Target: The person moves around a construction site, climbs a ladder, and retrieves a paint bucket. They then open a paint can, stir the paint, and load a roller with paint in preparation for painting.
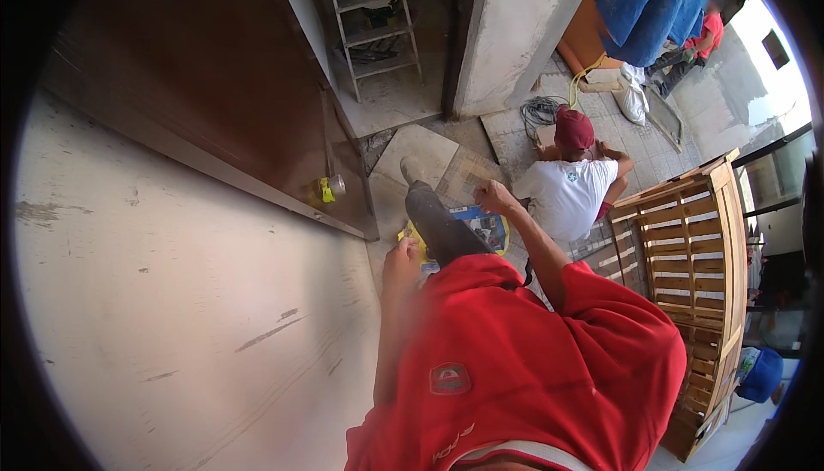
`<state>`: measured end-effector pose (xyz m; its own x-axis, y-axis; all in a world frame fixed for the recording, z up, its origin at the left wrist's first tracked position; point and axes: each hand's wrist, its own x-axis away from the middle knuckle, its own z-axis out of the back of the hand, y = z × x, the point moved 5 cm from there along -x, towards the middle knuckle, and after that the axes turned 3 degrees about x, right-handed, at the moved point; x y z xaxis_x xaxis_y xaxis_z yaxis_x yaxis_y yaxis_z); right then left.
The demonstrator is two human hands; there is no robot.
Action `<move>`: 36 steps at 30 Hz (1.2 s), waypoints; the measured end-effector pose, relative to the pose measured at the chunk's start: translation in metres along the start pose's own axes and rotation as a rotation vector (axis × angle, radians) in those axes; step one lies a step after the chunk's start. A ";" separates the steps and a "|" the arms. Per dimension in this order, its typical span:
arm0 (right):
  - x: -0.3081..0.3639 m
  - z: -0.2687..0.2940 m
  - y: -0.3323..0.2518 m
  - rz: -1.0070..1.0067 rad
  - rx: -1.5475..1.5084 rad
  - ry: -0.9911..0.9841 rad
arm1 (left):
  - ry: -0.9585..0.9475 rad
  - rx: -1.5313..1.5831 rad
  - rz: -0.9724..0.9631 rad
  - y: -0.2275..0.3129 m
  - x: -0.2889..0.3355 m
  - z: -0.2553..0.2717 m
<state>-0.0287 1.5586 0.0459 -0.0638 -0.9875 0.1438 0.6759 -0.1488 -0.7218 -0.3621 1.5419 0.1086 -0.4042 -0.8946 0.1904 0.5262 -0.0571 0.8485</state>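
My right hand (493, 197) is raised in front of me with its fingers curled into a fist; whatever it may hold is hidden. On the left, my left hand (402, 260) is near the pale wall, its fingers drawn together. Whether anything sits between them is too small to tell. Below both hands, a blue and yellow printed sack (489, 227) lies on the floor, partly covered by my dark trouser leg (438, 224). Some yellow shows just past my left fingertips and may belong to that sack. My shoe (410, 169) is on the tiles ahead.
A brown door (232, 67) with a yellow-wrapped knob (326, 188) stands open at left. Beyond it is a stepladder (378, 33). A crouching co-worker (562, 200) in a white shirt is close on the right, near coiled cable (541, 111) and a wooden slatted crate (687, 252).
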 end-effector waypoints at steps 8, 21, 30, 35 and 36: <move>-0.222 -0.023 -0.093 -0.041 -0.248 -0.129 | 0.107 -0.008 -0.062 0.043 -0.125 0.046; -0.572 0.072 -0.021 -0.139 -0.359 -0.274 | 0.227 0.149 0.122 0.064 -0.508 0.115; -0.711 0.195 -0.044 -0.213 -0.359 0.013 | 0.299 0.082 0.036 0.151 -0.715 0.194; -0.805 0.252 -0.036 -0.220 -0.391 0.334 | 0.436 0.156 -0.128 0.207 -0.863 0.242; -0.822 0.265 -0.057 -0.238 -0.473 0.357 | 0.468 0.184 -0.130 0.209 -0.892 0.258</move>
<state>0.1801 2.3922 0.1482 -0.4685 -0.8686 0.1616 0.2214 -0.2925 -0.9303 -0.0842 2.4424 0.2437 -0.0577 -0.9901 -0.1282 0.3364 -0.1402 0.9312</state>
